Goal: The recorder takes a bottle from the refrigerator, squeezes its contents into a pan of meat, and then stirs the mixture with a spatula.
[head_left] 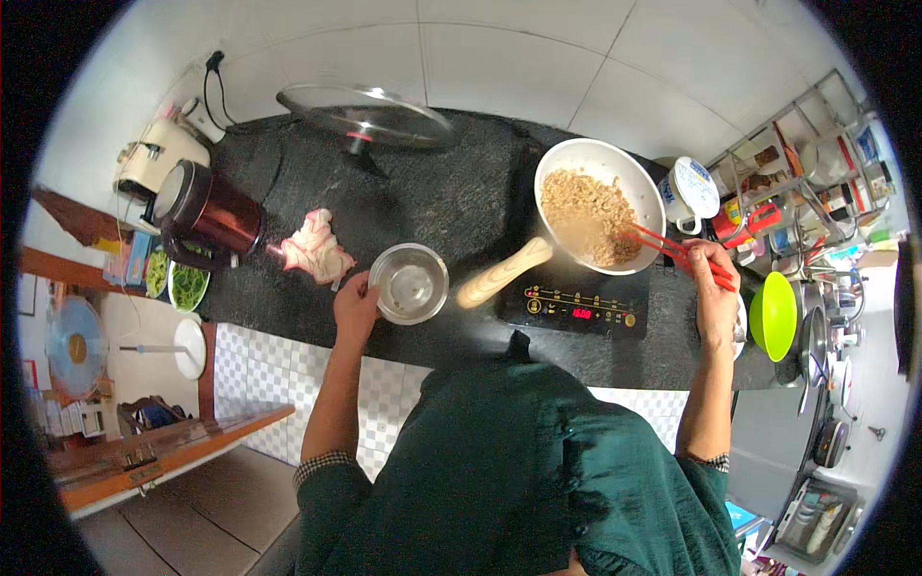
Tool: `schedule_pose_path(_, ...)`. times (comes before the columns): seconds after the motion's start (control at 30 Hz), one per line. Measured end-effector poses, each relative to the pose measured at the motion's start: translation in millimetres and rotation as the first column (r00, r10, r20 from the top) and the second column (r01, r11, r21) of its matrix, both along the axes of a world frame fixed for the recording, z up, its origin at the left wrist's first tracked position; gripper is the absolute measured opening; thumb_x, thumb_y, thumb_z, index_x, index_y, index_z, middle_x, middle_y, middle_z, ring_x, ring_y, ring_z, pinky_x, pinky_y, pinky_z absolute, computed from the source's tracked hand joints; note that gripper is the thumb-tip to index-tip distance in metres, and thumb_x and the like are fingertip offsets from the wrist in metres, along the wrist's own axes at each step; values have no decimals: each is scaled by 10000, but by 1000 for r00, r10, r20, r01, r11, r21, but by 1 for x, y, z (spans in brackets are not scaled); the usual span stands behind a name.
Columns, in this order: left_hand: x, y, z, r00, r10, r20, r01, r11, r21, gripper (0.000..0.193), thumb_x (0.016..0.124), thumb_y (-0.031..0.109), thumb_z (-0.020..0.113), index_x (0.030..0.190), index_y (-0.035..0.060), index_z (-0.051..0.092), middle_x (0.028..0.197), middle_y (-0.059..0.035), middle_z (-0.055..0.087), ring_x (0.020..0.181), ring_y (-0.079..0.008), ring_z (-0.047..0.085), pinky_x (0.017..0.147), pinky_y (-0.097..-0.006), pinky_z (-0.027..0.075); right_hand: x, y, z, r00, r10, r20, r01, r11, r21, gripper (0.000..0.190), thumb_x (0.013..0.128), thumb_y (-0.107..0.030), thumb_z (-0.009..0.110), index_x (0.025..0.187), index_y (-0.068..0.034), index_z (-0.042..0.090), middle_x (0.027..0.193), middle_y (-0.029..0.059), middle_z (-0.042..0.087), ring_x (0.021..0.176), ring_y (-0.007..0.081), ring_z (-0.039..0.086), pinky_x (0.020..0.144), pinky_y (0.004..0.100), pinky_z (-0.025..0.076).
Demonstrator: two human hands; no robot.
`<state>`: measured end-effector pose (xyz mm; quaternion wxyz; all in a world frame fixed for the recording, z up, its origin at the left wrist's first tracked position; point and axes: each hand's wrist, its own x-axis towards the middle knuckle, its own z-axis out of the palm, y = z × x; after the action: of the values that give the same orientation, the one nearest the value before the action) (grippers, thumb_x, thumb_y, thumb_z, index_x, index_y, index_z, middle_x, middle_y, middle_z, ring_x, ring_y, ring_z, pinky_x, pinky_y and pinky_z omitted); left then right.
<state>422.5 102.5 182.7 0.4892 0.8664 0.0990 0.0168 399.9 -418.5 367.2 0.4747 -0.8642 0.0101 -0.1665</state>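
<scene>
My right hand (pixel 709 270) grips red chopsticks (pixel 673 252), whose tips reach into crumbly brown food (pixel 591 209) in a white frying pan (pixel 645 194). That pan rests on a black induction cooktop (pixel 576 309) with a lit display, and its wooden handle (pixel 504 273) points toward my left. Steam blurs part of the food. With my left hand (pixel 356 306) I hold the rim of a small metal bowl (pixel 410 284), which has a little residue inside. A crumpled white cloth with pink edging (pixel 317 248) lies just left of the bowl.
A glass lid (pixel 367 119) leans by the wall. Left are a dark red kettle (pixel 216 216), a cream toaster (pixel 162 158) and a bowl of cut greens (pixel 189 283). A lidded white pot (pixel 689 191), a wire rack (pixel 799 173) and a lime-green bowl (pixel 773 317) stand right.
</scene>
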Motion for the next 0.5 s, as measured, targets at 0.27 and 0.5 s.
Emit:
schedule_pose_path(0.27, 42, -43, 75, 977, 56, 208, 36, 909, -414, 286, 922, 38, 588, 1208, 38, 581, 853, -24, 619, 660, -73, 591, 533, -215, 511, -6, 28, 17, 942, -148, 301, 27, 928, 370, 249, 1017, -223, 527, 975, 7, 612, 1004, 118, 663, 945, 189, 629, 846, 327, 520)
schedule_pose_path(0.5, 80, -142, 134, 944, -135, 300, 290, 773, -565, 364, 924, 8, 580, 1274, 37, 482, 900, -40, 626, 726, -86, 618, 572, -215, 539, 0, 79, 37, 933, 110, 342, -248, 887, 390, 161, 979, -99, 547, 892, 13, 622, 1012, 122, 660, 955, 196, 622, 878, 335, 496)
